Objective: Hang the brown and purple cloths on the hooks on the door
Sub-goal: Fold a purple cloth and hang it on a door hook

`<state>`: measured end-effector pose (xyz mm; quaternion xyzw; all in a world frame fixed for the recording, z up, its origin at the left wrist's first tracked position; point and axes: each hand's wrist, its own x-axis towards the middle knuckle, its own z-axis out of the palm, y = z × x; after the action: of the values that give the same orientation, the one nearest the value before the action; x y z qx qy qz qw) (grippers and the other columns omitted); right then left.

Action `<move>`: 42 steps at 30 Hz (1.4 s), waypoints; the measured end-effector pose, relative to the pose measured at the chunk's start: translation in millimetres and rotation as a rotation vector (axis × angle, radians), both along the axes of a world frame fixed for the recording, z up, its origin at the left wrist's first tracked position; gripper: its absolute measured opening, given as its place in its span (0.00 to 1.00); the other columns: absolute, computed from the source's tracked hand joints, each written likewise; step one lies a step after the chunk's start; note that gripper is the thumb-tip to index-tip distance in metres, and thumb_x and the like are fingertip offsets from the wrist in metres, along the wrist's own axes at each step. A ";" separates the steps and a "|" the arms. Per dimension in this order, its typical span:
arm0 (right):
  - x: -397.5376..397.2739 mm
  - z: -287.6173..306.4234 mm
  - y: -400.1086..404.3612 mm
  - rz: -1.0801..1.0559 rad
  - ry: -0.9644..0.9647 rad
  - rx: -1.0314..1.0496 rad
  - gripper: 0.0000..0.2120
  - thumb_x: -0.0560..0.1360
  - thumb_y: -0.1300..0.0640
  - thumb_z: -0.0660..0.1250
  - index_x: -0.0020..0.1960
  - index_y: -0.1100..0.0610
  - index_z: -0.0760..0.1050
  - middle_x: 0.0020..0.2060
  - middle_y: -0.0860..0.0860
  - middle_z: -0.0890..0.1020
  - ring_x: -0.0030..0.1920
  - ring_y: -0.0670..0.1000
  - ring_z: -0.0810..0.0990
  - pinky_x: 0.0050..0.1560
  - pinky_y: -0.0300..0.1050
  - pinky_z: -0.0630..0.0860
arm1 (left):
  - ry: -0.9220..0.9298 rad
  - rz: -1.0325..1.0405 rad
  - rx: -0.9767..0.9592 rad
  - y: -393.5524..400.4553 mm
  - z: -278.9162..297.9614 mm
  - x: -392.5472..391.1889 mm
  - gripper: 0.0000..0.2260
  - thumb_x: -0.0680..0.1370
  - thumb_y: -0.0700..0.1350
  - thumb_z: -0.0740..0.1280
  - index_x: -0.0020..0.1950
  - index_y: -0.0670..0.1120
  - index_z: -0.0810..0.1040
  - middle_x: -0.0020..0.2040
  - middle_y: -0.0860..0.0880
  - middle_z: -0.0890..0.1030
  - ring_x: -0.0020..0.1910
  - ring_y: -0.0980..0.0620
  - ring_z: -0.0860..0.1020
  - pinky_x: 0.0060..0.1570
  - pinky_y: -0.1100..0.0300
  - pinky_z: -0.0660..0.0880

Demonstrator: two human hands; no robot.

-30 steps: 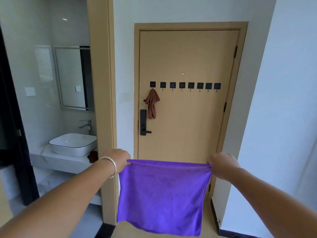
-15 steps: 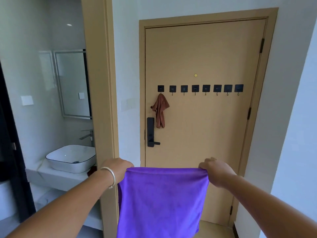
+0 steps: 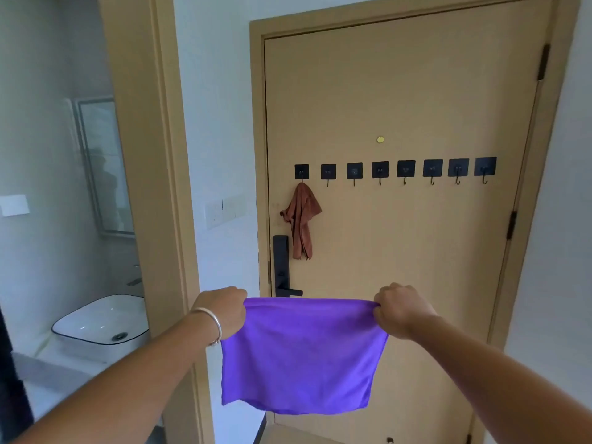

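Observation:
A purple cloth (image 3: 301, 357) hangs spread out in front of me, below the hooks. My left hand (image 3: 224, 310) grips its top left corner and my right hand (image 3: 400, 310) grips its top right corner. On the tan door (image 3: 416, 91) runs a row of several black square hooks (image 3: 394, 169). The brown cloth (image 3: 302, 219) hangs bunched from the leftmost hook (image 3: 301, 173). The other hooks carry nothing.
A black lock handle (image 3: 282, 267) sits on the door's left side, just behind the purple cloth's top edge. Left of the door frame a bathroom opens, with a white basin (image 3: 102, 325) and a mirror (image 3: 102, 168). White walls flank the door.
The door and hooks have grown larger and closer in view. Both hands still hold the purple cloth spread, and it now sits higher against the door, at handle level.

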<state>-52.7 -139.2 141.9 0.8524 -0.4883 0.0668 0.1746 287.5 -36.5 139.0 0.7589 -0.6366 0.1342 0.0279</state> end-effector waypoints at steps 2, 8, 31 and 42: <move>7.6 -7.9 -22.0 0.013 0.004 0.016 0.11 0.74 0.52 0.53 0.41 0.53 0.72 0.49 0.53 0.80 0.52 0.55 0.74 0.52 0.47 0.68 | 0.025 0.003 -0.013 -26.2 -7.4 6.0 0.07 0.78 0.43 0.52 0.43 0.50 0.66 0.44 0.51 0.73 0.41 0.49 0.73 0.43 0.57 0.68; 28.1 -31.7 -97.6 -0.041 0.020 0.055 0.15 0.73 0.41 0.52 0.38 0.51 0.68 0.47 0.52 0.80 0.51 0.54 0.74 0.51 0.48 0.68 | 0.110 -0.073 -0.058 -125.2 -16.0 36.3 0.08 0.78 0.50 0.53 0.39 0.52 0.66 0.40 0.54 0.72 0.39 0.53 0.72 0.40 0.60 0.66; 104.5 76.9 -420.3 -0.119 -0.232 -0.190 0.14 0.81 0.49 0.60 0.53 0.55 0.81 0.51 0.51 0.78 0.52 0.54 0.75 0.49 0.45 0.71 | 0.119 -0.365 -0.357 -494.6 81.8 86.7 0.09 0.81 0.50 0.59 0.47 0.49 0.76 0.39 0.50 0.79 0.37 0.50 0.77 0.38 0.57 0.73; 119.3 151.1 -517.6 0.262 0.074 -0.384 0.19 0.71 0.68 0.58 0.56 0.49 0.72 0.58 0.47 0.75 0.54 0.54 0.75 0.41 0.44 0.68 | -0.195 -0.704 -0.403 -584.9 138.5 81.5 0.14 0.66 0.31 0.62 0.38 0.51 0.72 0.52 0.56 0.77 0.43 0.52 0.72 0.35 0.62 0.61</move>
<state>66.6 -656.8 293.0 0.8615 -0.3453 0.1492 0.3412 369.0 -621.4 277.4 0.4581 -0.8178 0.3098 0.1595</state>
